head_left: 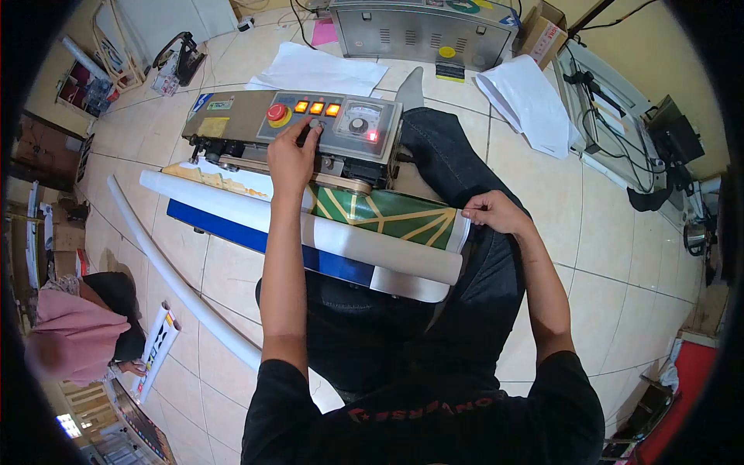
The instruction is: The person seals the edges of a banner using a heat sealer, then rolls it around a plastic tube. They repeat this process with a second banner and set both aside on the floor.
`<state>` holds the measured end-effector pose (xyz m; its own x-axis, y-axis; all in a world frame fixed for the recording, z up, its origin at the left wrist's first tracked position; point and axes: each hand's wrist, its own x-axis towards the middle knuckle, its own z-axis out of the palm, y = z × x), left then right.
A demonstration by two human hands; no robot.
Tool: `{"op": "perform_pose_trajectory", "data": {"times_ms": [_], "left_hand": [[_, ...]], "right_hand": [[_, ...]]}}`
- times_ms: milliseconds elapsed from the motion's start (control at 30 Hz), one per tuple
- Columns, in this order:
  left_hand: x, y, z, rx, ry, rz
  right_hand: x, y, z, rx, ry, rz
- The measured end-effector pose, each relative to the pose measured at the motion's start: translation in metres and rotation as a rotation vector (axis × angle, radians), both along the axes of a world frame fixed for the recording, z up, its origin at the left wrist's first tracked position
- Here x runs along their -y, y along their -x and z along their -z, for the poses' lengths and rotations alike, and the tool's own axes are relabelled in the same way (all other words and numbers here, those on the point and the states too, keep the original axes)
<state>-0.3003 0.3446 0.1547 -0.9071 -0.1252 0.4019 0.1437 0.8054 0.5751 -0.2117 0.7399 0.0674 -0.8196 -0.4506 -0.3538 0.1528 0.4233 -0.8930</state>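
Observation:
My left hand [293, 161] is on the control panel of a metal machine [236, 124], its fingers closed round a small knob below the lit orange buttons [317, 108]. A red stop button [277, 115] is left of it, a dial [358, 125] right. My right hand [494, 212] pinches the right edge of a green and gold printed sheet [387, 218], which passes under the machine's front. In front of the sheet lies a white roll [380, 249], over a blue strip [225, 224].
Another person in a pink garment [77, 333] sits at lower left beside a printed roll [159, 349]. A long white tube [174, 279] lies on the tiled floor. A metal box [422, 35] stands behind, with white sheets [318, 71] before it. Cables and a frame are at right.

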Motion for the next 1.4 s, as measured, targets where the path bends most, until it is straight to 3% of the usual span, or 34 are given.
{"op": "perform_pose_trajectory", "data": {"times_ms": [600, 700, 967, 1267, 1400], "left_hand": [[-0.002, -0.003, -0.007, 0.052, 0.000, -0.026], [0.000, -0.001, -0.006, 0.051, 0.001, -0.028], [-0.001, -0.001, -0.004, 0.068, -0.025, -0.043], [0.000, 0.000, -0.003, 0.036, -0.021, -0.028], [-0.002, -0.003, -0.007, 0.042, -0.007, -0.038]], "right_hand": [[0.031, 0.014, -0.007, -0.094, -0.095, -0.081], [0.035, 0.015, 0.001, -0.132, -0.014, -0.060], [0.047, 0.009, -0.006, -0.216, -0.213, 0.008], [0.067, -0.002, -0.026, -0.404, -0.270, 0.165], [0.072, 0.004, -0.026, -0.448, -0.312, 0.125]]}}
